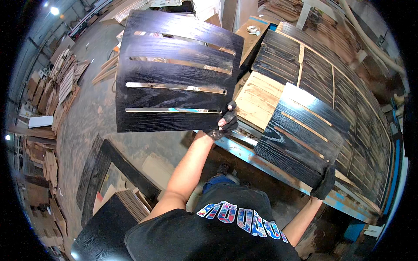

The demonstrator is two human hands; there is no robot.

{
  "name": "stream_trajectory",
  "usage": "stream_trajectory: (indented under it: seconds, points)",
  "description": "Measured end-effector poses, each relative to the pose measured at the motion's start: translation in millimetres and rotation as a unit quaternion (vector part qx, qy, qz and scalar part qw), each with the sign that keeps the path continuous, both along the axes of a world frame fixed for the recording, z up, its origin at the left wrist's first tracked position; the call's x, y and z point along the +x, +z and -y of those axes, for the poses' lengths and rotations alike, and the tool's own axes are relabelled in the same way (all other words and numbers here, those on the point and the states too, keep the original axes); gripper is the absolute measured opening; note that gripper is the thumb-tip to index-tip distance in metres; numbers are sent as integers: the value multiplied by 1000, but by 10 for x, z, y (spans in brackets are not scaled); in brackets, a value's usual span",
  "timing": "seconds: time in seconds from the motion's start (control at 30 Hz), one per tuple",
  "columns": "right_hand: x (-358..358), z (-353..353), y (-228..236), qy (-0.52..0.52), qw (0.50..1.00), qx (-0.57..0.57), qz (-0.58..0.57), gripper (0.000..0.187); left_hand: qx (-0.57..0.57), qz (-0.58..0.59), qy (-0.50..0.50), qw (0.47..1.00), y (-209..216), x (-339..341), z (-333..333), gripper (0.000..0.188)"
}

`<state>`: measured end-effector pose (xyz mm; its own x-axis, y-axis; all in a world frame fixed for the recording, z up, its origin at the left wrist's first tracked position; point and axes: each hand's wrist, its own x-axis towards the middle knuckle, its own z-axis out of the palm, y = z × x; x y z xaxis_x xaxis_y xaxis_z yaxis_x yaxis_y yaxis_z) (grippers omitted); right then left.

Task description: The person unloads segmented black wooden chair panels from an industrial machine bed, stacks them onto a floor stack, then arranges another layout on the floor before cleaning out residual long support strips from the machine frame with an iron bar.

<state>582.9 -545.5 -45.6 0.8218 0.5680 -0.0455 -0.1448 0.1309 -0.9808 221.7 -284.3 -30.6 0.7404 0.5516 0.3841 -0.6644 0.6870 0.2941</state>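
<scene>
My left hand (224, 123), in a dark fingertip-exposing glove, grips the lower right corner of a black slotted wooden panel (174, 100). That panel is raised over the floor, tilted, with several long slots through which the background shows. My right hand (324, 182), also dark-gloved, is closed on the near right corner of a second black slotted panel (285, 158). The second panel is above the near side of a workbench with a worn blue frame (244, 154); whether it rests there, I cannot tell. Its upper part shines with reflected light.
Rows of black-stained boards (322, 74) cover the bench, beside pale bare planks (260, 98). A tape roll (253, 29) lies behind on a wooden surface. At lower left are a stack of panels with a black top (106, 226) and a dark frame (130, 167). Scrap wood (65, 87) lines the left.
</scene>
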Motion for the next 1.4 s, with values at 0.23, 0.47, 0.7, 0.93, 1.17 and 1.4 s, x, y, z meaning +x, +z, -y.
stream_trajectory:
  seconds: [0.23,0.47,0.7,0.93,1.17,1.4]
  points:
    - [49,-20,109,-45,998,-28,39,39,-15,-127,237,963,-747,-603,-450,36]
    - [534,268,-27,-105,980,-87,149,43,-37,-447,614,650,-2,-380,-279,30]
    - [828,432,49,-122,971,-120,164,46,75,-518,677,517,89,-312,-222,29]
    - [799,456,105,-153,969,-102,163,44,103,-497,736,448,349,-207,-93,31]
    - [715,471,126,-144,981,-41,125,43,125,-516,722,444,517,-129,37,27]
    - [735,509,77,-126,976,-49,172,44,140,-495,728,454,619,-86,96,27]
